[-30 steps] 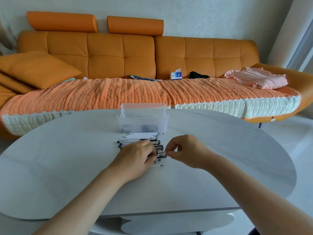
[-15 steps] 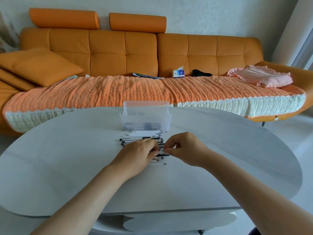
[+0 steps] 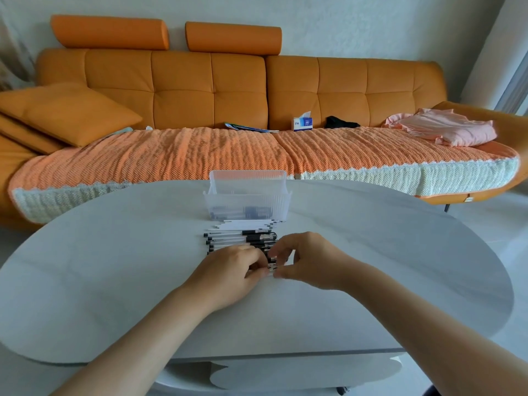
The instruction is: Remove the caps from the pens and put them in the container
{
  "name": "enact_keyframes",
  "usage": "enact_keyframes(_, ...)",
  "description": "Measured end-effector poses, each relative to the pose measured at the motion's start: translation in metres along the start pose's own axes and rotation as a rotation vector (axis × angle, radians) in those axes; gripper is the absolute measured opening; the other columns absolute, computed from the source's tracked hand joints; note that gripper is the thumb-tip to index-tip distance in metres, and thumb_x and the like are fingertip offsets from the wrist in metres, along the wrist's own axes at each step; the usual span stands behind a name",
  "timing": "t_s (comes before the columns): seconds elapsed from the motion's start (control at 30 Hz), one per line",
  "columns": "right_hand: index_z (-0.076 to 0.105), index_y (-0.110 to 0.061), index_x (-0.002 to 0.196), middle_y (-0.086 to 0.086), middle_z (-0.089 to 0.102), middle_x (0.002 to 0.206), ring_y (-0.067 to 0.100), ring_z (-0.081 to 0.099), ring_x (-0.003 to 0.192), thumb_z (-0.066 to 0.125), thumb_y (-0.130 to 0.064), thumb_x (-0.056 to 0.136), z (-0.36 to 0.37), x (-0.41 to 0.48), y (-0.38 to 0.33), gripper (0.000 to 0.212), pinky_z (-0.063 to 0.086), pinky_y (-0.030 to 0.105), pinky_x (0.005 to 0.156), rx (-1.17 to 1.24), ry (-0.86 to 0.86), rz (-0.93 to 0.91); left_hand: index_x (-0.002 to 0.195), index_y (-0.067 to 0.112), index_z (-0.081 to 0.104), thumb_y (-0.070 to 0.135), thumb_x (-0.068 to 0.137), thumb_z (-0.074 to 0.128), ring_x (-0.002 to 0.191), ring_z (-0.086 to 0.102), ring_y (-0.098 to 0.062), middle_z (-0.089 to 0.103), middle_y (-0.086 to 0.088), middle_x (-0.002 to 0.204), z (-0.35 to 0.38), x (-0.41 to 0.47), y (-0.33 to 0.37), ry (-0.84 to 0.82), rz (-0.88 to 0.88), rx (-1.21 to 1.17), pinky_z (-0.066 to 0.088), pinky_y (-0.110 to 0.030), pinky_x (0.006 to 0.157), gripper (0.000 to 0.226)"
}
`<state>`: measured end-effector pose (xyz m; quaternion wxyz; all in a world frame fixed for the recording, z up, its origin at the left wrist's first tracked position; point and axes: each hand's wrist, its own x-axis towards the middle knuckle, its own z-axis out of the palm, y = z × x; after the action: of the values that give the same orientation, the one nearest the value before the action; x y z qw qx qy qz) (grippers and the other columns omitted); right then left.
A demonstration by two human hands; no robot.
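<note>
**Head view.** Left hand (image 3: 228,271) and right hand (image 3: 310,260) meet at the near end of a row of pens (image 3: 243,238) on the smooth, pale grey, oval tabletop (image 3: 114,267). Each grip is narrow, with curled fingers and thumb pinching the nearest pen (image 3: 271,270) from either side. The contact itself is largely hidden. The pens are slim, with white barrels and black sections, and lie parallel. Just beyond the row stands the container (image 3: 247,201), a ribbed, translucent plastic box with dark pieces at its bottom.
</note>
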<state>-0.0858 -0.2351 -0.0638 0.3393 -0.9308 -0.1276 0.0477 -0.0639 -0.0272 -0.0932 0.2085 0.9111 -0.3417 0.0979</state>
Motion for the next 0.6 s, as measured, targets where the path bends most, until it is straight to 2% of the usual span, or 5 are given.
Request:
enact_keyframes(0.1, 0.071, -0.031, 0.110, -0.018, 0.070, 0.095, -0.012, 0.058, 0.065, 0.083, -0.033, 0.077, -0.012, 0.002, 0.001, 0.035, 0.042, 0.007, 0.059, -0.031, -0.012, -0.011, 0.093, 0.031, 0.067, 0.040, 0.089, 0.058, 0.081, 0.052, 0.000, 0.062, 0.017, 0.090, -0.001, -0.001, 0.000, 0.008, 0.053, 0.027, 0.043, -0.023, 0.069, 0.013)
enact_keyframes(0.23, 0.073, -0.034, 0.104, -0.018, 0.069, 0.094, -0.015, 0.056, 0.067, 0.072, -0.033, 0.087, -0.022, 0.007, 0.014, 0.017, 0.039, 0.005, 0.059, -0.053, 0.072, 0.027, 0.086, 0.031, 0.067, 0.046, 0.084, 0.046, 0.087, 0.054, -0.002, 0.062, 0.018, 0.087, 0.002, -0.002, -0.002, 0.001, 0.131, 0.054, 0.051, -0.027, 0.067, 0.026)
enact_keyframes(0.43, 0.074, -0.037, 0.095, -0.020, 0.066, 0.092, -0.017, 0.052, 0.074, 0.068, -0.032, 0.089, -0.010, 0.015, 0.019, 0.010, 0.035, 0.008, 0.061, -0.220, 0.074, 0.029, 0.090, 0.031, 0.067, 0.044, 0.086, 0.060, 0.089, 0.052, -0.002, 0.058, 0.017, 0.090, 0.003, -0.001, -0.007, -0.005, 0.152, 0.046, 0.051, -0.029, 0.066, 0.015)
enact_keyframes(0.6, 0.074, -0.036, 0.089, -0.019, 0.062, 0.093, -0.002, 0.055, 0.078, 0.070, -0.040, 0.086, -0.006, 0.019, 0.014, 0.006, 0.037, 0.017, 0.062, -0.357, 0.097, 0.005, 0.101, 0.034, 0.063, 0.045, 0.085, 0.065, 0.090, 0.050, -0.001, 0.055, 0.018, 0.093, 0.001, -0.001, -0.008, -0.022, 0.135, 0.033, 0.047, -0.026, 0.069, 0.020)
